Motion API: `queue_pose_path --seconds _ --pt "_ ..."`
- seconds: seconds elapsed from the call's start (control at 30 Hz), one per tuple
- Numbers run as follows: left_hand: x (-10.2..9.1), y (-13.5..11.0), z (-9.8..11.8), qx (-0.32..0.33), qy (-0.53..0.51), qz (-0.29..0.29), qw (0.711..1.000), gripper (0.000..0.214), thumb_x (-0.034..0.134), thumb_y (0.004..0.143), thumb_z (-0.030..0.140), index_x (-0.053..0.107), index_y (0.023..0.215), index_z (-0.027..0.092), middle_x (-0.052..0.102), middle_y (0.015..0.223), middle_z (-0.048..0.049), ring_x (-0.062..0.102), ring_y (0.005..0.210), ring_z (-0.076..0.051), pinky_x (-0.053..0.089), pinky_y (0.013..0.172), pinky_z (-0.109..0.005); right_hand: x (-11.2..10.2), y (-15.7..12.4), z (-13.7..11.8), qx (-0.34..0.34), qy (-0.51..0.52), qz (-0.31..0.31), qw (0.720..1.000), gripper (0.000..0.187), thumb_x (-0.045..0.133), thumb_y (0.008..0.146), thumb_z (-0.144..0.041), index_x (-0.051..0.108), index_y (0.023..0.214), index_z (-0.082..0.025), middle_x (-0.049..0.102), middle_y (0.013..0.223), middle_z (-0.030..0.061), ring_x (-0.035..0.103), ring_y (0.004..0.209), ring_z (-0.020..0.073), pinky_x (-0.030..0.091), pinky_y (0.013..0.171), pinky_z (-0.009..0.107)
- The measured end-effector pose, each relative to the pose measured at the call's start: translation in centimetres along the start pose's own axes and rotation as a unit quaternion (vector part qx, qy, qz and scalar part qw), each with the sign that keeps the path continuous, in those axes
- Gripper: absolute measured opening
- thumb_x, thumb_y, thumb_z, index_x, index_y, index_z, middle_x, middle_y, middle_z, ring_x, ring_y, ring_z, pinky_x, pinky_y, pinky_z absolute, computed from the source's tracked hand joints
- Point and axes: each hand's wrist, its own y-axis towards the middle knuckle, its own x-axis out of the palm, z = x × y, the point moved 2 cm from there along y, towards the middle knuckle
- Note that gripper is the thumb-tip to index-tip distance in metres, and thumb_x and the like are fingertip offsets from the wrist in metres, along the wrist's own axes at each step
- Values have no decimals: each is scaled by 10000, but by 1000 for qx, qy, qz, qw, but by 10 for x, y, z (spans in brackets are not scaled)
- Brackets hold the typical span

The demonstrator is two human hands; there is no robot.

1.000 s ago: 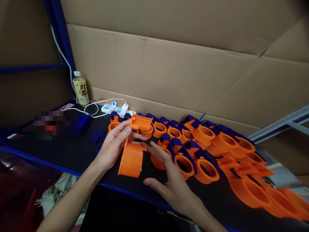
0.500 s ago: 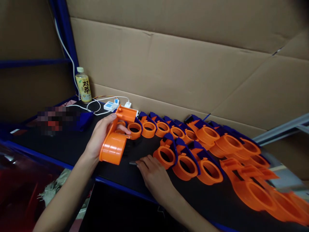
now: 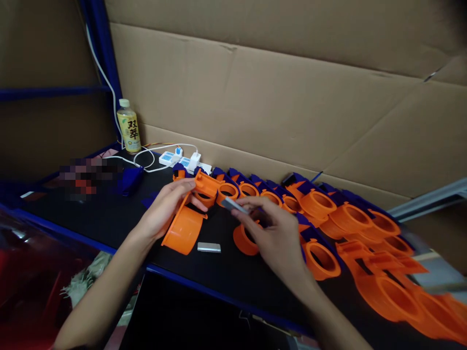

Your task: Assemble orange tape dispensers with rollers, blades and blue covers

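My left hand (image 3: 171,201) is closed around an orange plastic tape dispenser body (image 3: 184,229), tilted, with its round hub low and its narrow end up. My right hand (image 3: 279,231) pinches a small flat grey metal strip (image 3: 233,204) between thumb and fingers, a short way right of the dispenser body. Below them a second metal strip (image 3: 209,247) lies on the black table. Behind my right hand sits an orange and blue tape dispenser (image 3: 243,240), partly hidden by the fingers.
Rows of orange and blue tape dispensers (image 3: 321,206) stand along the back and right. Several plain orange bodies (image 3: 396,296) lie at the front right. White power strips (image 3: 171,158) with cables and a yellow-labelled bottle (image 3: 129,131) stand by the cardboard wall (image 3: 255,97).
My right hand has risen from the tabletop with a metal strip, moving up and right. Another strip now shows on the table. The dispenser body in my left hand has shifted slightly right.
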Motion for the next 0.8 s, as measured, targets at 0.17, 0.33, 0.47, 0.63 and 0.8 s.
queue_pose_path --seconds 0.17,0.33,0.47,0.63,0.8 --pt "15 -5 -8 -35 3 -44 998 434 645 905 411 642 1262 163 777 758 -87 734 654 -246 546 620 -331 -4 29 -9 -72 -52 41 995 110 681 933 -286 750 991 -222 737 885 21 617 679 130 513 634 271" --pt "19 -7 -9 -41 -5 -65 997 357 634 914 384 653 1205 179 772 787 -82 740 671 -240 566 644 -342 10 27 -2 -123 -117 47 984 114 648 954 -256 732 1022 -222 753 960 54 688 856 193 549 742 336" --pt "13 -5 -12 -44 -11 -54 998 319 649 909 409 664 1140 190 780 831 -88 747 686 -238 584 702 -365 13 23 3 -131 -130 70 980 126 624 967 -239 719 1049 -232 750 988 48 693 849 189 559 741 340" --pt "11 -4 -13 -48 -17 -47 998 323 688 884 421 646 1117 202 784 860 -89 748 693 -246 593 670 -366 18 23 6 -138 -111 60 982 132 636 961 -231 726 1058 -223 747 990 53 683 911 201 561 810 368" --pt "6 -3 -5 -30 14 -20 999 294 671 887 391 665 1057 150 764 728 -81 726 636 -209 545 551 -255 26 34 7 -132 -73 -34 988 305 549 1012 -262 667 1293 -251 679 1266 72 608 1185 225 481 1035 442"
